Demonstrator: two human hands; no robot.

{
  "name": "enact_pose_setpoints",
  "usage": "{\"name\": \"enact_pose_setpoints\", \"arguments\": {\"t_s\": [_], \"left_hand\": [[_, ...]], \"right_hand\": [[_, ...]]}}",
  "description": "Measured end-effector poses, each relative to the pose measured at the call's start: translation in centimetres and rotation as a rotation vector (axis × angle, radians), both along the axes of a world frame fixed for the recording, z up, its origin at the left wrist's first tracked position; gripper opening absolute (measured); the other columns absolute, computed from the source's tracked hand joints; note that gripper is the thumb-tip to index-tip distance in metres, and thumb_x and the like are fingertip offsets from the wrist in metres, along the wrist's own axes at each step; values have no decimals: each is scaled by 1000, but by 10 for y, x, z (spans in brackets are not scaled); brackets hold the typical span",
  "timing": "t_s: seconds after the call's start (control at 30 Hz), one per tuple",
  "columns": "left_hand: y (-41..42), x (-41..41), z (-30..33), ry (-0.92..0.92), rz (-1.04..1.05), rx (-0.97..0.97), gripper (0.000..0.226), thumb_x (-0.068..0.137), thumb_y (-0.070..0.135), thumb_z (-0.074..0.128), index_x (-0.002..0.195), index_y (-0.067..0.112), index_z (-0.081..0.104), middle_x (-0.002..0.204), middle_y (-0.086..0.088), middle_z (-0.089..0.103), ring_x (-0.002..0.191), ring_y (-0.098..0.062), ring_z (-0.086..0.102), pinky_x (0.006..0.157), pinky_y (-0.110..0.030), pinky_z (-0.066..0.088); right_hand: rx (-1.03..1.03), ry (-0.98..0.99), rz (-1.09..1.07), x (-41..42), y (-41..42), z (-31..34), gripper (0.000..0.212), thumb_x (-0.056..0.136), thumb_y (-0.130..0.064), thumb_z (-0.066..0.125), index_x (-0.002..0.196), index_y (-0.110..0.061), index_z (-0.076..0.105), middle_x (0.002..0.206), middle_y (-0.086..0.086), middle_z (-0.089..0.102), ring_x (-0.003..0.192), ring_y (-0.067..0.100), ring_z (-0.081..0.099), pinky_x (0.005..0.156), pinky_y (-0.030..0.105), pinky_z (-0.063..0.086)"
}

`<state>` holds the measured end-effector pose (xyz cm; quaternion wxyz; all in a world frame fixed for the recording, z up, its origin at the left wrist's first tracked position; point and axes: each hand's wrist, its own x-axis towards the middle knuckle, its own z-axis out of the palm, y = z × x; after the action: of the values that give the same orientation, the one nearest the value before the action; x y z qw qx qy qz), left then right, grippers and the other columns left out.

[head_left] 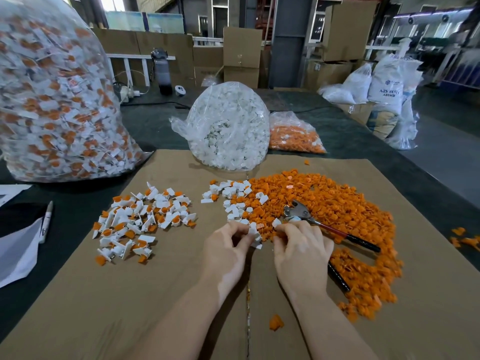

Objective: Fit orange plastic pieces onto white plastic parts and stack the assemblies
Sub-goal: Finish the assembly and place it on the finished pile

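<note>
1. Hands meet at the near edge of the parts: the left hand [228, 245] pinches a small cluster of white plastic parts [254, 233] between thumb and fingertips, and the right hand [301, 245] has its fingers curled at what seems to be another white piece [276, 222], though its fingertips hide the grip.
2. These pieces look light, stiff and smooth, so they likely slip easily; a fingertip pinch across the flat tab, leaving the round socket free, seems the best hold.
3. Just beyond the hands lies the heap of orange plastic pieces [324, 201], small and loose, likely to scatter if brushed, with loose white parts [228, 193] along its left edge.
4. Red-handled pliers [306, 216] rest on the orange heap, beside the right hand.
5. Finished assemblies [140, 216] lie in a loose pile to the left, well apart from the hands.
6. Everything sits on a cardboard sheet [130, 307] over the tabletop [337, 131], with three clear bags behind: white parts [231, 126], orange pieces [293, 136], assemblies [52, 100].
</note>
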<state>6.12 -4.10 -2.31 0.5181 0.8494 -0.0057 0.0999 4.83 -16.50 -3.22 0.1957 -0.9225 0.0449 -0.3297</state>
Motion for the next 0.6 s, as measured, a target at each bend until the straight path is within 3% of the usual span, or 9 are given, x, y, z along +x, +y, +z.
{"name": "enact_pose_setpoints", "arguments": {"t_s": [0.1, 0.3, 0.47, 0.6], "left_hand": [[0, 0, 0, -8, -7, 14, 11, 86, 22, 66, 79, 28, 62, 73, 17, 59, 72, 3, 53, 61, -2, 35], [1, -1, -1, -10, -11, 3, 9, 85, 21, 66, 80, 27, 63, 74, 18, 59, 72, 5, 53, 61, -1, 35], [1, -2, 1, -1, -14, -48, 7, 85, 20, 66, 80, 25, 64, 73, 14, 61, 68, 6, 54, 60, -2, 37], [1, -2, 2, 7, -16, -96, 7, 85, 17, 66, 81, 22, 65, 73, 11, 62, 67, 8, 55, 60, -2, 38]], "right_hand": [[-85, 51, -22, 0, 2, -1, 25, 59, -17, 88, 80, -13, 75, 83, 7, 66, 78, 29, 62, 72, 43, 43], [-159, 19, -36, 0, 3, 1, 21, 59, -7, 88, 71, -12, 71, 72, 7, 63, 69, 28, 60, 67, 42, 45], [88, -66, 143, -3, -1, 5, 7, 77, -5, 75, 80, -9, 70, 74, 3, 66, 71, 23, 62, 66, 39, 48], [220, -12, 302, -7, -1, 8, 5, 83, -8, 69, 88, -7, 71, 79, 2, 68, 78, 18, 61, 69, 32, 52]]}}
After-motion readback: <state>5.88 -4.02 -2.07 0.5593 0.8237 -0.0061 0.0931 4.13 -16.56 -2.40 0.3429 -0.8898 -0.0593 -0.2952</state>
